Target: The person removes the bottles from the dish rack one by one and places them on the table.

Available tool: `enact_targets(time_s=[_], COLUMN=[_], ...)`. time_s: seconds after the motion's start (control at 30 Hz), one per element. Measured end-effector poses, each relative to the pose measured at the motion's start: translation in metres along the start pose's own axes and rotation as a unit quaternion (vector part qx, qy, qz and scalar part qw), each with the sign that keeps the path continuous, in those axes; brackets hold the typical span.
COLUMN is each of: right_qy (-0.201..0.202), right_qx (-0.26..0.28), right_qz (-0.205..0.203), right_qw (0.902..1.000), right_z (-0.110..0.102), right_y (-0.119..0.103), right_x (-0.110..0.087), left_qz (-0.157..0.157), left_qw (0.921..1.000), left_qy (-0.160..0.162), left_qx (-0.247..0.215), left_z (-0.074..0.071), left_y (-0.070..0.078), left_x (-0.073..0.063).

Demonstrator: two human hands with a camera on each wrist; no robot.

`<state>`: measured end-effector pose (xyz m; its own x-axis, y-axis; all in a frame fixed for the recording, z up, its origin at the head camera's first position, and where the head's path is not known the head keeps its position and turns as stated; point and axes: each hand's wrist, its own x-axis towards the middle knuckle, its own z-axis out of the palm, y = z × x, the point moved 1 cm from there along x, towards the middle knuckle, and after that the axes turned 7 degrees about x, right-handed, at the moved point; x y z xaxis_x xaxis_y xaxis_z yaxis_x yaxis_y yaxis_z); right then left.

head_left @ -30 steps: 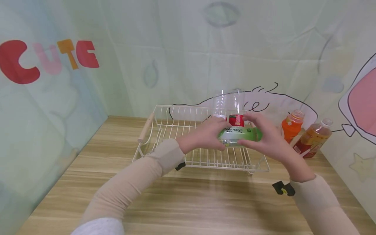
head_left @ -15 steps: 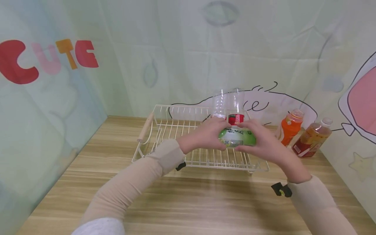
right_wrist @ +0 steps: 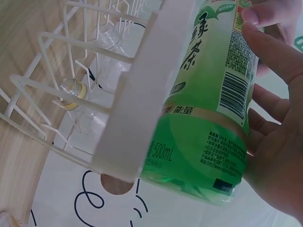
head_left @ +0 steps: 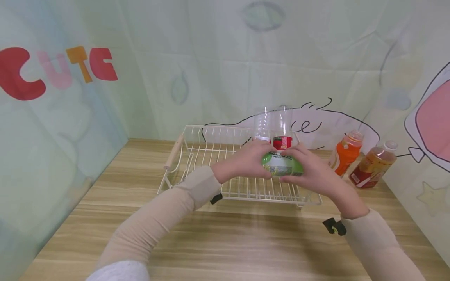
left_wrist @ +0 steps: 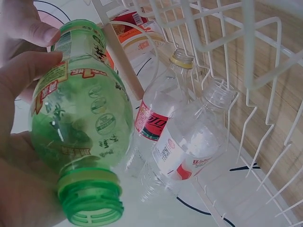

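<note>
A green plastic tea bottle (head_left: 281, 166) lies sideways between my two hands, above the right half of the white wire dish rack (head_left: 225, 187). My left hand (head_left: 251, 160) grips it near the shoulder. My right hand (head_left: 313, 168) holds the bottom half, thumb and fingers around its side. In the left wrist view the green bottle's uncapped mouth (left_wrist: 92, 208) points toward the camera. Its barcode and printed label (right_wrist: 234, 94) show in the right wrist view. Behind it, two clear uncapped bottles stand in the rack: one with a red label (head_left: 282, 143), one with a white-and-red label (left_wrist: 177, 158).
An orange drink bottle (head_left: 348, 152) and a red-and-amber labelled bottle (head_left: 372, 166) stand right of the rack on the wooden table (head_left: 228, 242). The rack has a wooden handle (head_left: 174, 152) on its left. Printed cloth walls (head_left: 211, 58) rise close behind and at both sides.
My right hand has moved left along the green bottle, closer to my left hand, and closed around it. The bottle's label has turned slightly. My left hand stays about where it was.
</note>
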<state>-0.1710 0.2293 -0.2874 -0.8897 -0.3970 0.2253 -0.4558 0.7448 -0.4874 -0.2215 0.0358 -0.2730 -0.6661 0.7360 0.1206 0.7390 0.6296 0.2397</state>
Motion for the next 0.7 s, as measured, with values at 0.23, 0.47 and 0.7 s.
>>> enact_targets(time_s=[0.23,0.47,0.7], right_qy=[-0.009,0.003,0.009], right_qx=[-0.009,-0.024,-0.047], right_qz=[0.006,-0.008,-0.017], right_qw=[0.9999,0.9997,0.9987], right_z=[0.0017,0.0005,0.0019], right_y=[-0.0020,-0.0054,-0.0060], right_x=[0.0016,0.0028,0.0028], left_qz=[-0.002,0.003,0.008], left_qw=[0.9999,0.9999,0.9996], left_qy=[-0.002,0.005,0.000], left_qx=[-0.017,-0.015,-0.029], left_z=[-0.0012,-0.0041,-0.0051], left_y=[-0.0006,-0.0003,0.0013], left_x=[-0.0009,-0.0006,-0.0019])
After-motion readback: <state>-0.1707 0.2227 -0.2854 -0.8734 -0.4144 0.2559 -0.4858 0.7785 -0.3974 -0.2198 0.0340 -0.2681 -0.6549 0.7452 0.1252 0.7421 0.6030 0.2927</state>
